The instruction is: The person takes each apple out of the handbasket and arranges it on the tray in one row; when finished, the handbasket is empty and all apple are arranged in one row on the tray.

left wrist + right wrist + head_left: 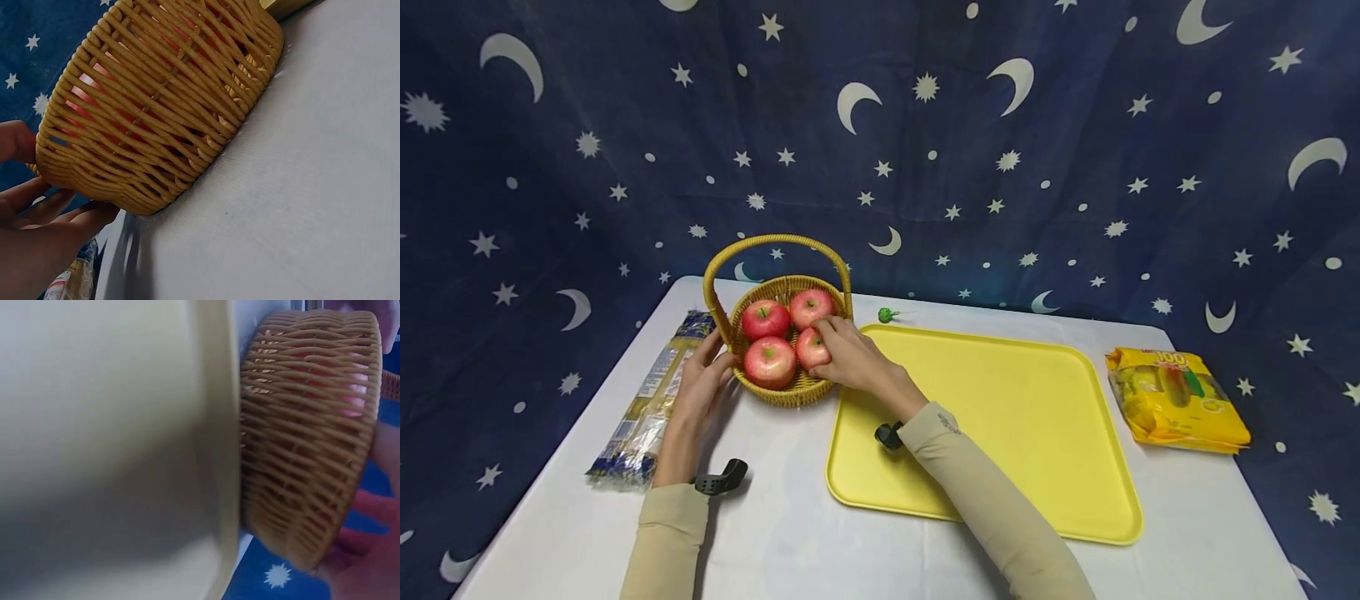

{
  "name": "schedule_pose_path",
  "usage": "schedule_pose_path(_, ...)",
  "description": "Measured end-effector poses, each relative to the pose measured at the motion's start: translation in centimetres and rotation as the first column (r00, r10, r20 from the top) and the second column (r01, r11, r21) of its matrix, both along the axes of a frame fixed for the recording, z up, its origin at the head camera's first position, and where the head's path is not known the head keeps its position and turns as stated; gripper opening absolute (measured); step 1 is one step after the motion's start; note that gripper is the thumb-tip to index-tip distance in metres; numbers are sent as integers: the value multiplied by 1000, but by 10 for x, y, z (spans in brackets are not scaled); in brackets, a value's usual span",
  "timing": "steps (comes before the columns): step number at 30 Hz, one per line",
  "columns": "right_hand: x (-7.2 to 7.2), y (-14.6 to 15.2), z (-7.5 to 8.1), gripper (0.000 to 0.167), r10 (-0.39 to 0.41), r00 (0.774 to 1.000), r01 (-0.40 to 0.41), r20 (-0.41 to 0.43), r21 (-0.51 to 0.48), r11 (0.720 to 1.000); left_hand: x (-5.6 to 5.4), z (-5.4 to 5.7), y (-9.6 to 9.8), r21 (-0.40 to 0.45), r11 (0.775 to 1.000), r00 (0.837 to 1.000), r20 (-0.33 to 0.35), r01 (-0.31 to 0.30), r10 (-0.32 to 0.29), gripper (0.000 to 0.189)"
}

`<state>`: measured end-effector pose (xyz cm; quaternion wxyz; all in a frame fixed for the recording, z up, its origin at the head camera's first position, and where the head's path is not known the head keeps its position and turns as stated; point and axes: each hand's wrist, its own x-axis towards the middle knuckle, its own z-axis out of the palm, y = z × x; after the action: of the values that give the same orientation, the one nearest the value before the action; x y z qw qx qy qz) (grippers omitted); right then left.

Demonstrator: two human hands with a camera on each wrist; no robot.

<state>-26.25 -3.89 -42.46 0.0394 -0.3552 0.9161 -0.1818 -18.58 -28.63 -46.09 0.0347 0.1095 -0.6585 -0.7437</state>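
A woven wicker basket point(793, 397) with a tall arched handle point(778, 239) stands at the back left of the table, holding several red apples point(769, 363). At the basket's left rim, my left hand point(695, 393) grips the side; the left wrist view shows its thumb point(17, 141) at the rim and the fingers against the outer weave. My right hand point(862, 360) reaches over the right rim and holds the front right apple point(812, 350), which it partly covers. In the right wrist view, the basket wall point(306, 425) hides that apple and some of the fingers.
A yellow tray point(992, 417) lies right of the basket, beneath my right forearm. A clear and blue packet point(643, 408) lies at the left, beside my left forearm. A yellow snack bag point(1176, 400) sits far right. Behind the tray is a small green item point(887, 315).
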Motion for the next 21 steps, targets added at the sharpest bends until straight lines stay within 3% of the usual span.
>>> schedule_pose_path(7, 2, -2, 5, 65, -8, 1000, 10, -29, 63, 998, -1, 0, 0, 11, 1000, 1000, 10, 12, -12, 75)
schedule_pose_path(21, 3, 2, -9, 65, -50, 990, 39, -129, -83, 996, -1, 0, -7, 45, 998, 999, 9, 39, -40, 75)
